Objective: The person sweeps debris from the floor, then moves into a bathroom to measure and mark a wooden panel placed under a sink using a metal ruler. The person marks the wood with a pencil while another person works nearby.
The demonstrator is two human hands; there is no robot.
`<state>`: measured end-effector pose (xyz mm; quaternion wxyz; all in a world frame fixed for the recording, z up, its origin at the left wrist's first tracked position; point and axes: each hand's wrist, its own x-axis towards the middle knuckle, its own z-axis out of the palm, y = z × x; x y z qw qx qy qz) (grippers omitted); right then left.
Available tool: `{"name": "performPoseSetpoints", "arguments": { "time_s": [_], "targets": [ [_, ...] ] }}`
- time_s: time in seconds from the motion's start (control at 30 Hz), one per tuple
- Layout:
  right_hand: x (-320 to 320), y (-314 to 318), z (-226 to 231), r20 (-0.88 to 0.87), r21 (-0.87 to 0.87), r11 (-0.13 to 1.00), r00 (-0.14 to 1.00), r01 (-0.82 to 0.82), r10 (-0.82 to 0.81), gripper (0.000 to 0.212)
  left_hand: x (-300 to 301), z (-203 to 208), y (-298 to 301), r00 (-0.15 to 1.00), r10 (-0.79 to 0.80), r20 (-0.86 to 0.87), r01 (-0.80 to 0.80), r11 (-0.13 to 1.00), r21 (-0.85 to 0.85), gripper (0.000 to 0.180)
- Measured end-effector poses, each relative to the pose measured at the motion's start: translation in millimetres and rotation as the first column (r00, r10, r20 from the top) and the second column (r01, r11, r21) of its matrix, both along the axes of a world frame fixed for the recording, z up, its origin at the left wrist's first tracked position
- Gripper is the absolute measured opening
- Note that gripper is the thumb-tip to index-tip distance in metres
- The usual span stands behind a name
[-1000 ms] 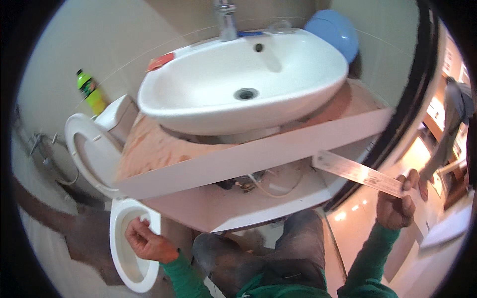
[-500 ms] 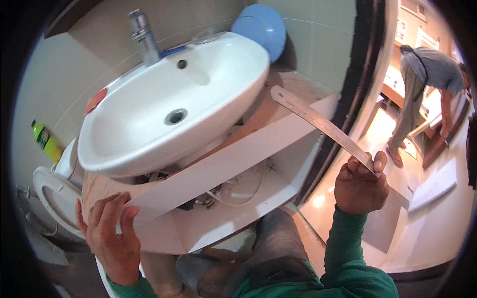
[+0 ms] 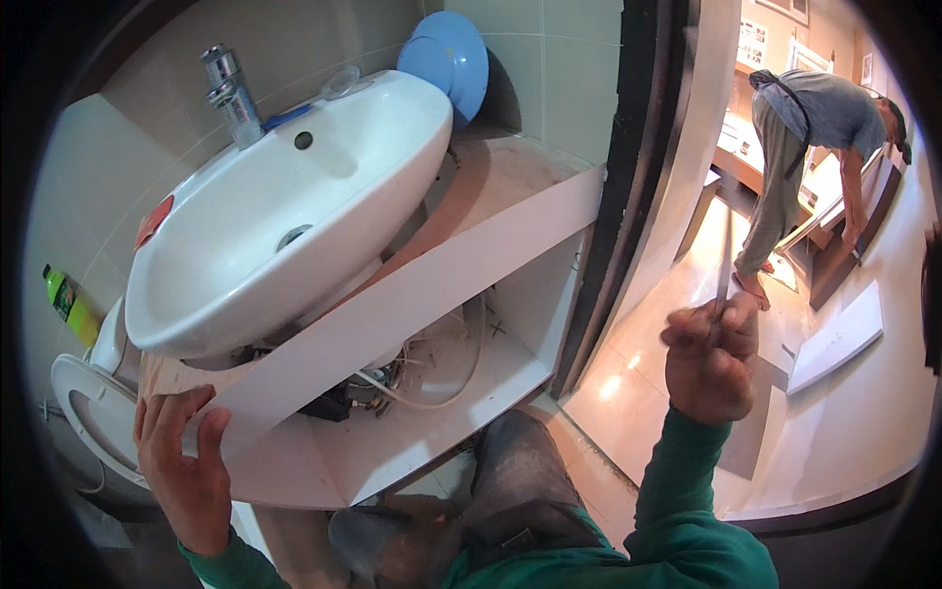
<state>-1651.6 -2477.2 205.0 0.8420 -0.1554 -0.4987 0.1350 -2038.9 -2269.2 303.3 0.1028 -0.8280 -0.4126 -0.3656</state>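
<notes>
My left hand (image 3: 186,461) pinches the left end of a long white strip of board (image 3: 422,280), fingers over its top edge and thumb against its front. That strip runs along the front of the wooden counter (image 3: 510,172) under a white washbasin (image 3: 285,216). Raised off to the right, my right hand (image 3: 711,363) is closed around a thin metal ruler (image 3: 727,255), which points upward and shows nearly edge-on, partly blurred. The open cabinet (image 3: 442,432) below the strip holds a pale hose (image 3: 432,401) and several fittings.
Left of the basin are a toilet (image 3: 74,393) and a green bottle (image 3: 71,304). A blue basin (image 3: 446,64) leans behind the sink. Beyond the dark door frame (image 3: 628,196), another person (image 3: 814,118) bends over a dark board, near a white panel (image 3: 839,339) on the floor.
The ruler has swung from lying slanted over the strip's right end to pointing upward, away from it. My left hand keeps its hold on the strip. The view has shifted right.
</notes>
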Motion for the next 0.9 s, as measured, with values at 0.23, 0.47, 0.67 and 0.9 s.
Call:
{"name": "performPoseSetpoints", "arguments": {
  "time_s": [0.23,0.47,0.67,0.9],
  "targets": [
    [-11,-8,21,0.215,-0.303,0.881,0.926,0.364,-0.309,0.037,3,7,-9,0.995,0.040,-0.089,-0.037,0.999,0.024,0.021],
    [-24,-1,38,0.811,-0.102,0.510,0.368,0.854,-0.454,0.057,29,-9,-13,0.999,0.027,-0.030,-0.018,0.969,0.245,0.028],
    [-62,1,61,0.957,-0.104,0.497,0.222,0.862,-0.186,0.051,42,-20,-11,1.000,0.026,-0.014,-0.022,0.975,0.221,0.023],
    [-62,0,42,0.901,-0.291,0.458,0.402,0.840,-0.165,0.045,48,-25,1,0.991,-0.091,0.095,0.069,0.975,0.212,0.013]
  ]
}}
